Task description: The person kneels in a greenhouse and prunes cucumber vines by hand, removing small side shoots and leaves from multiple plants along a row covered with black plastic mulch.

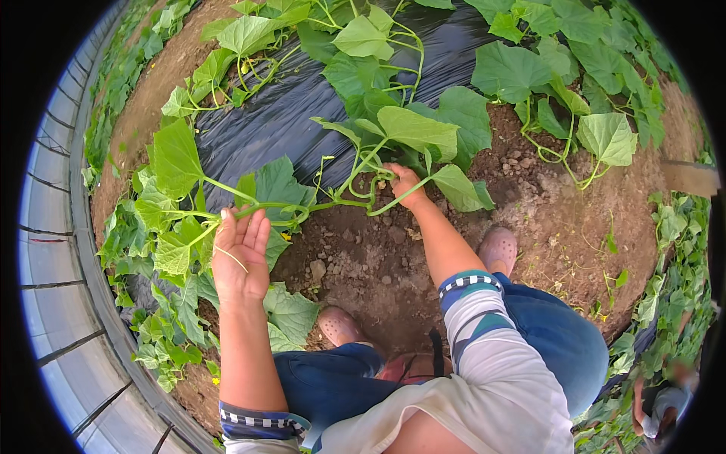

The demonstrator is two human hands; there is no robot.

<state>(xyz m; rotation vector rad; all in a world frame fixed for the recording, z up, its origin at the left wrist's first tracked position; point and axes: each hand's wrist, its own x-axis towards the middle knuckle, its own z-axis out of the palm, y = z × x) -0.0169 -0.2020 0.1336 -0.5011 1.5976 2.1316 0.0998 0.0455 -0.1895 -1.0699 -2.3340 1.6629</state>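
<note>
A long green vine [334, 202], which looks like cucumber, stretches sideways before me. My left hand [244, 255] is palm up, with the vine's stem held between thumb and fingers near its leafy left end. A thin pale tendril [231, 258] hangs across that palm. My right hand [405, 184] reaches in among curled stems at the plant's lower part, beside a broad leaf [418, 133]. Its fingertips are partly hidden by stems and leaves, so its grip is unclear. Below the vine lies bare brown soil [363, 255].
Black plastic mulch film [255, 125] covers the bed under the plants. More leafy vines [510, 71] grow at the upper right. My pink clogs [340, 326] stand on the soil. A translucent greenhouse wall [51, 255] curves along the left. Another person [666, 406] is at the lower right.
</note>
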